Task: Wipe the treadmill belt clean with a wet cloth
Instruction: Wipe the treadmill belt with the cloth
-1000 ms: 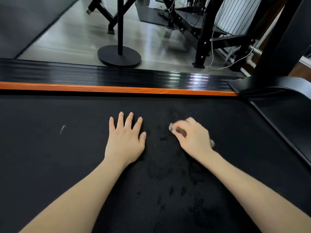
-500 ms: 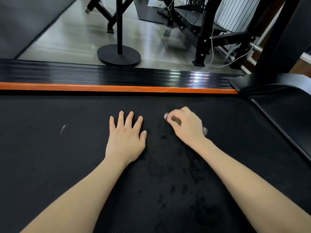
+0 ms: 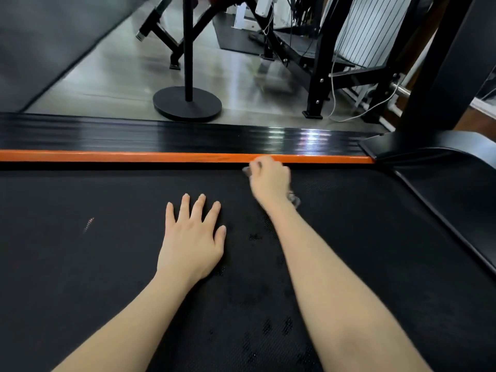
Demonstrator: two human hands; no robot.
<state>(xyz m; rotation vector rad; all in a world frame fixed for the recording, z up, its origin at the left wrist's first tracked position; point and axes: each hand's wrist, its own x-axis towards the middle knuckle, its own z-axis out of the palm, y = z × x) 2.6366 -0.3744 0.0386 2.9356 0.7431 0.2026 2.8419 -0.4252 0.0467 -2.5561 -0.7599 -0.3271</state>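
Hands both down on the treadmill belt (image 3: 80,277). Left hand (image 3: 192,240) lies flat, palm down, fingers straight and slightly spread, gripping nothing. Right hand (image 3: 269,181) reaches farther out, fingers curled round a small bunched cloth (image 3: 294,198); grey bits show by the wrist and near the fingertips, blurred. Cloth is pressed to the belt's far edge, just beside the orange strip (image 3: 134,156).

Belt: black, textured, fills the lower frame. Beyond the strip, a glossy black ribbed side rail (image 3: 134,135), then grey floor (image 3: 107,76). Black metal rack (image 3: 319,63) at upper right, white cable (image 3: 332,98) hanging beside it. Pole on a round black base (image 3: 188,103) stands on the floor. Dark damp spots (image 3: 255,236) on the belt between the forearms. Small reddish mark (image 3: 88,224) left of the left hand.
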